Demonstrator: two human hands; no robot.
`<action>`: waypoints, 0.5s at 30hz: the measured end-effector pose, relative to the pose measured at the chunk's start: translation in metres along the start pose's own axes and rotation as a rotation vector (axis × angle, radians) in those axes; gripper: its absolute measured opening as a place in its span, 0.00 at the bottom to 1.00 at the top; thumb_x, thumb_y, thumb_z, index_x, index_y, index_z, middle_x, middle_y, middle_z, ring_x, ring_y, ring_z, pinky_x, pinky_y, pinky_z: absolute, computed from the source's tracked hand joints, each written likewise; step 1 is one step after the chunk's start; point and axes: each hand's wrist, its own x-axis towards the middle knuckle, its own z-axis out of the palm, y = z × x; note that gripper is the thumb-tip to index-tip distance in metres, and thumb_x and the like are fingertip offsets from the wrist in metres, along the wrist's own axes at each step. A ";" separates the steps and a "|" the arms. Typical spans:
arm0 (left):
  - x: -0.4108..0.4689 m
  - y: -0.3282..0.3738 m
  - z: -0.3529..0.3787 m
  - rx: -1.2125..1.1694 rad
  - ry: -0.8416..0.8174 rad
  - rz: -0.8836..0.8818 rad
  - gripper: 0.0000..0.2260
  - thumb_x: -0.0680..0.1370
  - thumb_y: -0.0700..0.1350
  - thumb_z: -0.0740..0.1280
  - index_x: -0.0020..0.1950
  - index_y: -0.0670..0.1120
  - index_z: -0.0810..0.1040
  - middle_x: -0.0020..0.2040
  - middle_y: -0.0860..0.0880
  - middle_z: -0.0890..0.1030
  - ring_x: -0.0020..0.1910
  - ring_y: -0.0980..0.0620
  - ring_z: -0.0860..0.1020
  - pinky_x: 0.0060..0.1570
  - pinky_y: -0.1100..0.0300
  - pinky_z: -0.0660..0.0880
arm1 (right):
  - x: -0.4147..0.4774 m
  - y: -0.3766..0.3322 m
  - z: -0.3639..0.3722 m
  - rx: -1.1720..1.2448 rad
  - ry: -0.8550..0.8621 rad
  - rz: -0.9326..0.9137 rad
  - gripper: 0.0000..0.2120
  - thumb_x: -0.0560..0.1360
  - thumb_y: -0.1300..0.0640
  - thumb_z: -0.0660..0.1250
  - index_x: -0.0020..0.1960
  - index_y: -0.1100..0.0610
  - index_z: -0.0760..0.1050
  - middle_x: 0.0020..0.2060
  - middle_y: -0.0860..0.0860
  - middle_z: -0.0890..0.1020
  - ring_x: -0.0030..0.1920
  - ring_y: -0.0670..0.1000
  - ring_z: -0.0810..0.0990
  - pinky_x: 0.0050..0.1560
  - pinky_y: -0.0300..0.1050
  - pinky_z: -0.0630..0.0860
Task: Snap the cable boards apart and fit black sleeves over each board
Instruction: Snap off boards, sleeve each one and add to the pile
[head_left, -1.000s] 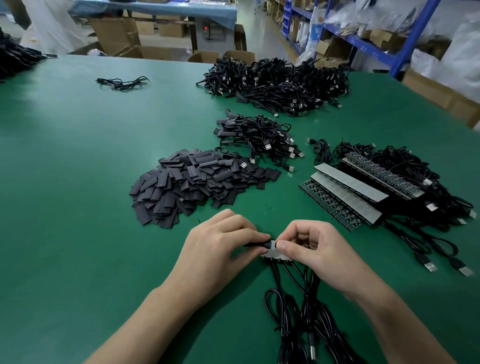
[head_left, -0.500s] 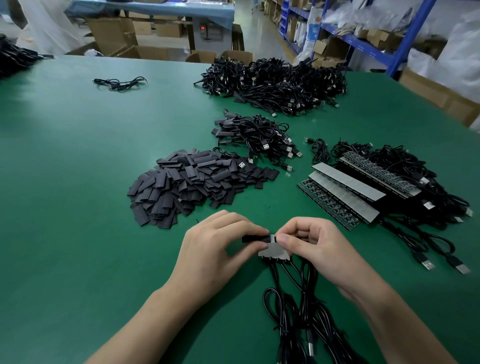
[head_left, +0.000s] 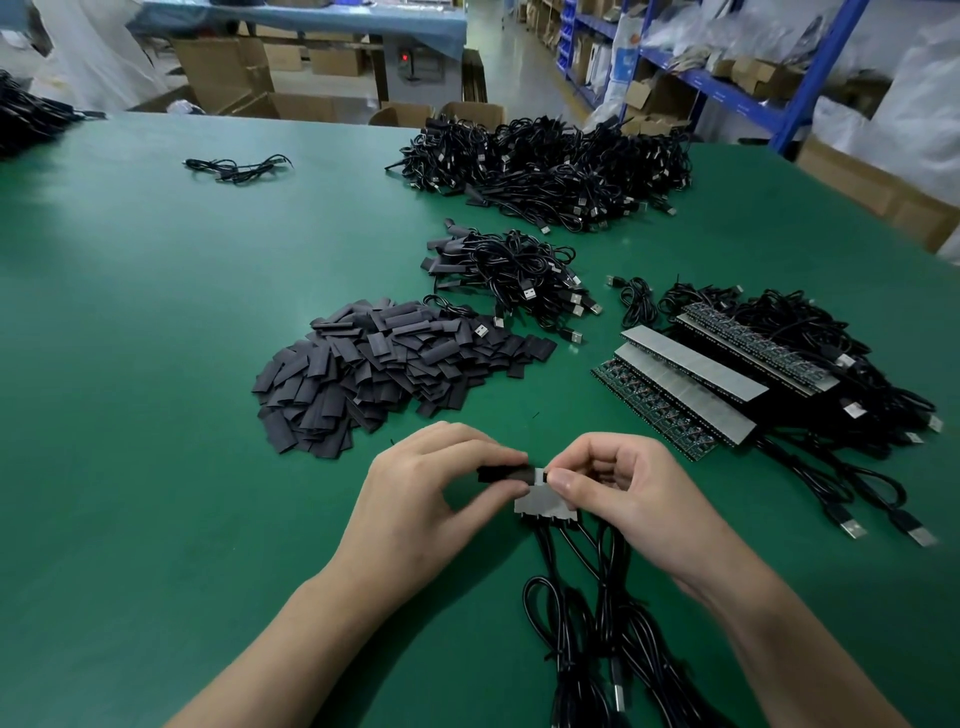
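Cable boards (head_left: 543, 506), a short pale strip with black cables (head_left: 597, 623) trailing toward 6 o'clock, are held just above the green surface (head_left: 156, 364) at the lower middle. The right hand (head_left: 623, 493) grips the strip's top edge between thumb and curled fingers. The left hand (head_left: 431, 499) pinches a black sleeve (head_left: 504, 474) between thumb and forefinger. The sleeve's right end meets the tip of the end board, and I cannot tell whether the tip is inside it. From the hands, a pile of loose sleeves (head_left: 384, 364) lies at 11 o'clock. Long uncut board strips (head_left: 685, 384) with their cables lie at 2 o'clock. A small bundle of cables (head_left: 509, 275) lies at 12 o'clock, with a big heap of cables (head_left: 550, 166) farther back.
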 end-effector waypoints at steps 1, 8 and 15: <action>0.000 0.000 0.000 0.004 0.004 -0.008 0.09 0.77 0.51 0.76 0.55 0.50 0.87 0.48 0.57 0.84 0.49 0.58 0.82 0.50 0.56 0.79 | 0.000 0.000 0.000 -0.006 0.004 -0.005 0.05 0.77 0.61 0.74 0.43 0.54 0.85 0.34 0.48 0.84 0.37 0.44 0.80 0.42 0.35 0.77; 0.003 0.002 -0.002 0.050 -0.010 0.075 0.06 0.77 0.48 0.76 0.52 0.48 0.88 0.47 0.55 0.84 0.45 0.56 0.81 0.47 0.58 0.79 | -0.001 0.000 0.000 -0.076 -0.013 -0.025 0.06 0.77 0.59 0.74 0.45 0.48 0.85 0.38 0.56 0.84 0.39 0.47 0.79 0.44 0.43 0.77; 0.002 0.001 -0.002 0.120 0.007 0.178 0.05 0.78 0.47 0.76 0.51 0.47 0.87 0.46 0.54 0.84 0.44 0.53 0.81 0.44 0.56 0.79 | -0.001 0.001 -0.001 -0.056 -0.027 -0.007 0.06 0.77 0.59 0.74 0.45 0.48 0.85 0.37 0.52 0.85 0.39 0.47 0.80 0.45 0.44 0.78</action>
